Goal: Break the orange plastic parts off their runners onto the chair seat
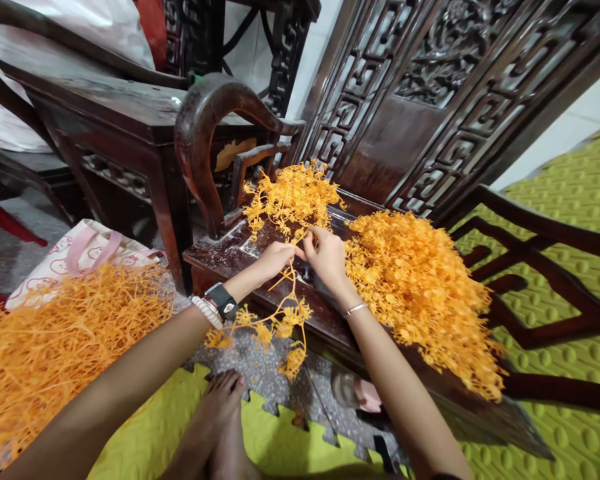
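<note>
My left hand (275, 260) is closed in a pinch on an orange plastic flower sprig (294, 321), whose branching stems and frilly heads hang below over the seat's front edge. My right hand (326, 257), also pinched, meets the left fingertips at the upper part of the sprig; exactly what lies between its fingers is partly hidden. Just beyond both hands, a loose heap of orange flower sprigs (297, 197) rests on the dark wooden chair seat (220, 255). To the right, a bigger pile of orange flower heads (415, 287) covers much of the seat.
A mound of thin orange plastic stems (70, 340) lies at left, against a white bag with pink handles (93, 250). The curved chair arm (195, 140) rises beyond my left hand. A dark side table (105, 107) stands behind it. Yellow-green foam mats (275, 433) lie underfoot.
</note>
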`<state>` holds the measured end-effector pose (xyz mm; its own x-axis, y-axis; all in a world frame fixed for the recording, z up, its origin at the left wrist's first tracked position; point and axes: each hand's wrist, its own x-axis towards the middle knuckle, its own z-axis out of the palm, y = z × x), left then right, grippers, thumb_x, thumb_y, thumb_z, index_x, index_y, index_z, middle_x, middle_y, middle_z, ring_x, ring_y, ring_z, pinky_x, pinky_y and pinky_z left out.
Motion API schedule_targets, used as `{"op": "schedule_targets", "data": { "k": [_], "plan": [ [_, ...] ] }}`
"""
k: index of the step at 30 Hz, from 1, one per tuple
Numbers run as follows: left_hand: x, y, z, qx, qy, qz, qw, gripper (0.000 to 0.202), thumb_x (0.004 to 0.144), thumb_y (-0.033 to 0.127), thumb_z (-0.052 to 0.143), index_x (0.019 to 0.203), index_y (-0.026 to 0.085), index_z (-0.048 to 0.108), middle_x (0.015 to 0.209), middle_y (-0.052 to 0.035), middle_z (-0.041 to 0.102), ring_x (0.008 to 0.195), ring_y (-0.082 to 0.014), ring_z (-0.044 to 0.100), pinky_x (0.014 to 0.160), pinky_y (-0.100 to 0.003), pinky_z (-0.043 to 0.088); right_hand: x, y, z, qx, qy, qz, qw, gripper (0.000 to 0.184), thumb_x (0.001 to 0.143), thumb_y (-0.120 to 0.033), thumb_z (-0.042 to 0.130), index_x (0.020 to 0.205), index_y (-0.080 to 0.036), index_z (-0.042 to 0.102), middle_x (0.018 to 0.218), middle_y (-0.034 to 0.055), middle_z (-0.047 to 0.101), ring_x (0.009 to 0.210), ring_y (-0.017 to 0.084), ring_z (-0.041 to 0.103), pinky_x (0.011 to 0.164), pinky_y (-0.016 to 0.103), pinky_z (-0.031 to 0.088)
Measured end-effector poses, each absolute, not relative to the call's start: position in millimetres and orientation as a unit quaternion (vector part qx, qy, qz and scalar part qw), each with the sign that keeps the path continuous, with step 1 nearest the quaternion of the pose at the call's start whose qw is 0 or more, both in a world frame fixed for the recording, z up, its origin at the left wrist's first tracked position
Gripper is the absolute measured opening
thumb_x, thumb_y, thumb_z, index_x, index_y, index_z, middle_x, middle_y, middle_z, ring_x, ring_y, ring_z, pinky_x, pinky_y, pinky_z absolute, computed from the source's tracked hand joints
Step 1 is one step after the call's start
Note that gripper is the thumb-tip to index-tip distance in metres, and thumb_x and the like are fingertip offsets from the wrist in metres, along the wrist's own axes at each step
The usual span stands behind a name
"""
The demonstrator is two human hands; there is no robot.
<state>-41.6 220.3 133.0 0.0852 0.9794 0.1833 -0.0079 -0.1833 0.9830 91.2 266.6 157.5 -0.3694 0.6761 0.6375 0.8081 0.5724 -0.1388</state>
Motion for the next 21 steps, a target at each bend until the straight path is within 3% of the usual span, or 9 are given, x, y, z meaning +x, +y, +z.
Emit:
{"op": "schedule_targets", "data": {
  "k": [9, 21],
  "plan": [
    [-43.4, 220.5, 134.9, 0.568, 0.429, 0.496, 0.497, 0.031, 0.072, 0.016, 0.039, 0.068, 0.011, 0.069, 0.045, 0.0059, 0.028, 0.045, -0.0097, 0.024, 0.048, -0.025, 0.018, 89.6, 266.4, 155.5, -0.468, -0.816, -0.114, 0.319, 0.023, 0.084, -0.021, 0.043, 0.07, -0.017, 0.06, 0.061, 0.0034, 0.059, 0.051, 0.014, 0.047, 0.054, 0.027, 0.025],
    [-44.6, 220.6, 133.3, 0.56, 0.397, 0.514, 0.514, 0.029, 0.073, 0.015, 0.039, 0.068, 0.01, 0.067, 0.047, 0.006, 0.025, 0.044, -0.0082, 0.02, 0.046, -0.024, 0.015, 89.0, 265.8, 152.5, -0.468, -0.817, -0.136, 0.308, 0.022, 0.088, -0.018, 0.039, 0.082, -0.016, 0.06, 0.073, 0.0063, 0.063, 0.057, 0.014, 0.05, 0.057, 0.027, 0.027]
  ]
}}
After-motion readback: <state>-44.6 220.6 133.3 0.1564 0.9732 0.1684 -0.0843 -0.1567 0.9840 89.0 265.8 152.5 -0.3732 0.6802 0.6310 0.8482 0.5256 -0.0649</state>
